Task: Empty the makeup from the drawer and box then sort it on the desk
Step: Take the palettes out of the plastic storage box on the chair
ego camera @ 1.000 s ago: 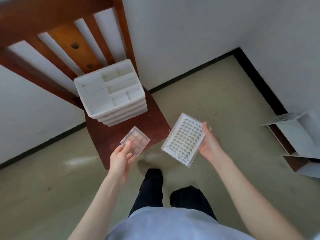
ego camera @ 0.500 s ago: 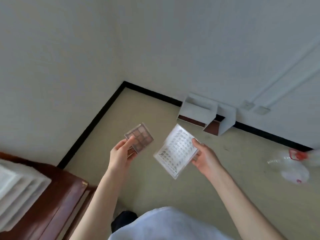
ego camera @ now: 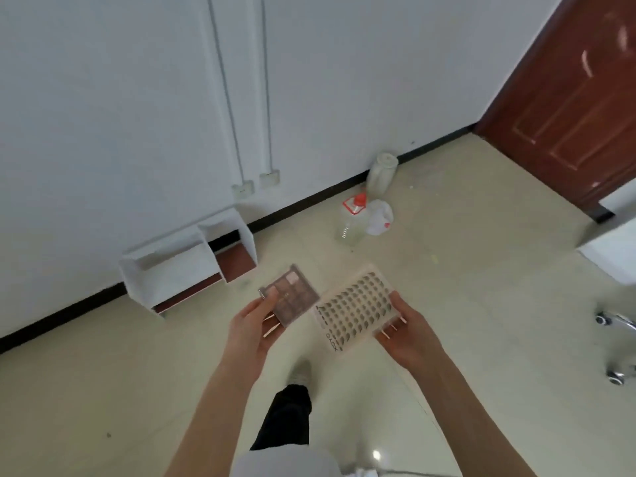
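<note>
My left hand holds a small square eyeshadow palette with brown and pink pans, thumb on its near edge. My right hand grips a larger white tray with rows of small dark items and the letters XOXO on its edge. Both are held side by side above the floor, tilted, close together but apart.
A white shelf unit lies on the floor against the wall. Clear plastic bottles and a white jar stand by the baseboard. A brown door is at the right, white furniture and chair castors at far right.
The view has swung right, away from the chair with the white organizer, past the corner to the wall with the bottles and door. Both hands keep their items.
</note>
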The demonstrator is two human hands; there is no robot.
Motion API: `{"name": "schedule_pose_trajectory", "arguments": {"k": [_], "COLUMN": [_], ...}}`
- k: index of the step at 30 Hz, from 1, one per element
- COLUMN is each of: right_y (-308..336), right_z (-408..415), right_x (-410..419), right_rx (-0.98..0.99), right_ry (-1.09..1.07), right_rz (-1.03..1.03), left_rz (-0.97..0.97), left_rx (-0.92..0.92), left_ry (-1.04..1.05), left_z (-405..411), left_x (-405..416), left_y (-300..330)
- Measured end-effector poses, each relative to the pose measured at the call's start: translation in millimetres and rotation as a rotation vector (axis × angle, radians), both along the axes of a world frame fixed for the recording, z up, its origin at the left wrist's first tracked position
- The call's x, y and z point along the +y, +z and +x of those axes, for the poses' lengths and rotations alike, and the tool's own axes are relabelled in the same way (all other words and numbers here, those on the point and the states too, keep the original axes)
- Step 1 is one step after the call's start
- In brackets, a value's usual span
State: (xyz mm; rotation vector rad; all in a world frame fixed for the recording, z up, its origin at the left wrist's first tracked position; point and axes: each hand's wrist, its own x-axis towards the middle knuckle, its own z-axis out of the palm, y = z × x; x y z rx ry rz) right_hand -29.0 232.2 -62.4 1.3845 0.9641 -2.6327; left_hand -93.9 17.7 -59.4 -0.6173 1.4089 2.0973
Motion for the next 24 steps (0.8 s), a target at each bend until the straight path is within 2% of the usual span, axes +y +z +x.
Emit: {"name": "schedule_pose_trajectory", "arguments": {"k": [9,15,24], "right_y": [13,11,-1], "right_z": [-51,-48,-50], "right_x": [106,171,339], "right_rx": [-0.003,-0.021,0.004], "right_ry": [-0.432,-0.653,-0.797], "right_rz": [0.011,0.008,0.009], "left_rz": [-0.049,-0.074,-0.105], "left_rx": [-0.042,-0.09,-0.069], "left_ry": [-0.357,-0.585,-0.732], "left_z": [-137,-169,-193], "left_x": [154,260,457], "left_y": [-2,-7,-13]}}
